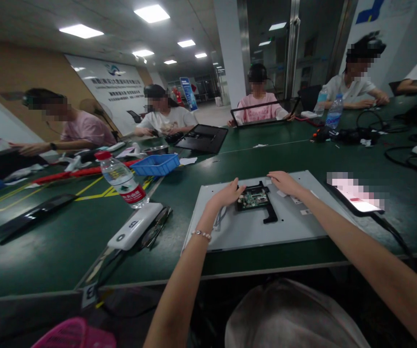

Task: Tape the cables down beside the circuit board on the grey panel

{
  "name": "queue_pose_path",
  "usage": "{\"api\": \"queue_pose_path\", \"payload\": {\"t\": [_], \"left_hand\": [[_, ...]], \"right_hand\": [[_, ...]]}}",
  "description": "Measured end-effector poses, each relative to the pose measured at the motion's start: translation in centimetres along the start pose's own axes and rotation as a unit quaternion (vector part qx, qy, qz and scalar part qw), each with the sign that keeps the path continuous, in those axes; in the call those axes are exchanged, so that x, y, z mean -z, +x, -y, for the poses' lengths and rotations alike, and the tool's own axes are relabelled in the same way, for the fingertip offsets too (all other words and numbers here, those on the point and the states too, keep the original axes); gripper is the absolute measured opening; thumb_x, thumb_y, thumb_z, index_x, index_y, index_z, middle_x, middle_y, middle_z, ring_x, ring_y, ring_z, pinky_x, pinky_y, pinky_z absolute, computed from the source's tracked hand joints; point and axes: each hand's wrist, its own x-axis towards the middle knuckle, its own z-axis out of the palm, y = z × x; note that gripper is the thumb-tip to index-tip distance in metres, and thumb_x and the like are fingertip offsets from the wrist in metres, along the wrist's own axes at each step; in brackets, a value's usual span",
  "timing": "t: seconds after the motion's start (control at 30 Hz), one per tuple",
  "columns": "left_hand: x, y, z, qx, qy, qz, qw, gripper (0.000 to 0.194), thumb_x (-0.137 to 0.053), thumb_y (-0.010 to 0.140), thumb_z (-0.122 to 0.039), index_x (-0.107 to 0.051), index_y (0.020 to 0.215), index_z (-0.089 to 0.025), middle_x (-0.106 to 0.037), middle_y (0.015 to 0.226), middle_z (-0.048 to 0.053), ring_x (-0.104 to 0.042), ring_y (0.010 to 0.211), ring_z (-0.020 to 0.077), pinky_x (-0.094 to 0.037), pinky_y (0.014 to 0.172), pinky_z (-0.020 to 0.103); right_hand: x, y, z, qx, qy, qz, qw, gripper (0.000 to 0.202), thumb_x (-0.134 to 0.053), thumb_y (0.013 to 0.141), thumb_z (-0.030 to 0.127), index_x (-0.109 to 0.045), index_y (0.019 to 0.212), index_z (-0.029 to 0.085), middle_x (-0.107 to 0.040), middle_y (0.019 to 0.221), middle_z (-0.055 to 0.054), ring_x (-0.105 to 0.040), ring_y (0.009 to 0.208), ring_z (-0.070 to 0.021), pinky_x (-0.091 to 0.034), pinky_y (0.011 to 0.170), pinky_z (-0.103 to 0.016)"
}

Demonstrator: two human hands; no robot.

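Observation:
A light grey flat panel (245, 236) lies on the green table in front of me. On it sits a green circuit board (254, 198) in a black bracket (271, 216). My left hand (227, 193) is at the upper left edge of the bracket, its thumb and fingertips closed against that edge. Beyond the bracket's upper right corner, my right hand (284, 182) rests over the panel with its fingers stretched out and nothing visible in them. A pale cable (220, 217) lies under my left wrist. Small white labels (305, 211) are on the panel's right part.
A lit phone (357, 195) with a cable lies right of the panel. To the left are a white power bank (136, 226), glasses (156, 227), a water bottle (123, 181), a blue tray (156, 166) and a long black strip (30, 217). Several people sit around the table.

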Motion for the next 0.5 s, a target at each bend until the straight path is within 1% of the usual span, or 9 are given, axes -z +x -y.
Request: {"api": "queue_pose_path", "payload": {"t": [0.1, 0.23, 0.3, 0.4, 0.5], "left_hand": [[-0.1, 1.2, 0.2, 0.028, -0.014, 0.015, 0.999, 0.058, -0.025, 0.096, -0.044, -0.038, 0.137, -0.006, -0.036, 0.146, 0.017, -0.036, 0.135, 0.0252, -0.033, 0.109, 0.036], [0.8, 2.2, 0.7, 0.059, -0.005, 0.061, 0.996, 0.057, -0.022, 0.096, -0.042, -0.036, 0.139, -0.007, -0.031, 0.148, 0.016, -0.032, 0.137, 0.0245, -0.031, 0.11, 0.037], [1.3, 2.5, 0.7, 0.068, -0.002, 0.074, 0.995, 0.057, -0.024, 0.096, -0.044, -0.038, 0.138, -0.008, -0.032, 0.147, 0.015, -0.033, 0.136, 0.0247, -0.032, 0.109, 0.036], [1.2, 2.6, 0.3, 0.075, 0.002, 0.07, 0.995, 0.061, -0.026, 0.095, -0.047, -0.039, 0.137, -0.006, -0.035, 0.145, 0.018, -0.036, 0.135, 0.027, -0.033, 0.108, 0.037], [0.5, 2.2, -0.2, 0.076, -0.001, 0.058, 0.995, 0.068, -0.025, 0.093, -0.052, -0.034, 0.139, -0.003, -0.035, 0.145, 0.021, -0.037, 0.134, 0.0305, -0.033, 0.108, 0.041]], "right_hand": [[0.1, 0.0, 0.2, 0.004, -0.001, -0.004, 1.0, 0.038, -0.037, 0.091, 0.012, -0.062, 0.12, 0.01, -0.062, 0.125, -0.012, -0.053, 0.12, -0.0194, -0.035, 0.104, -0.031], [0.0, 0.1, 0.2, 0.001, -0.006, -0.006, 1.0, 0.039, -0.037, 0.091, 0.012, -0.062, 0.12, 0.01, -0.062, 0.125, -0.012, -0.052, 0.12, -0.0197, -0.036, 0.103, -0.03], [-0.2, 0.2, 0.0, -0.001, -0.006, -0.007, 1.0, 0.039, -0.037, 0.091, 0.013, -0.062, 0.121, 0.01, -0.061, 0.126, -0.012, -0.052, 0.12, -0.0196, -0.035, 0.103, -0.029], [-0.6, 0.5, -0.4, 0.005, -0.002, -0.015, 1.0, 0.038, -0.038, 0.091, 0.015, -0.062, 0.12, 0.01, -0.061, 0.126, -0.012, -0.053, 0.12, -0.0194, -0.035, 0.104, -0.029], [-0.9, 0.7, -0.7, 0.014, 0.006, -0.026, 1.0, 0.038, -0.038, 0.091, 0.016, -0.064, 0.118, 0.01, -0.063, 0.123, -0.012, -0.055, 0.118, -0.02, -0.037, 0.103, -0.03]]}}
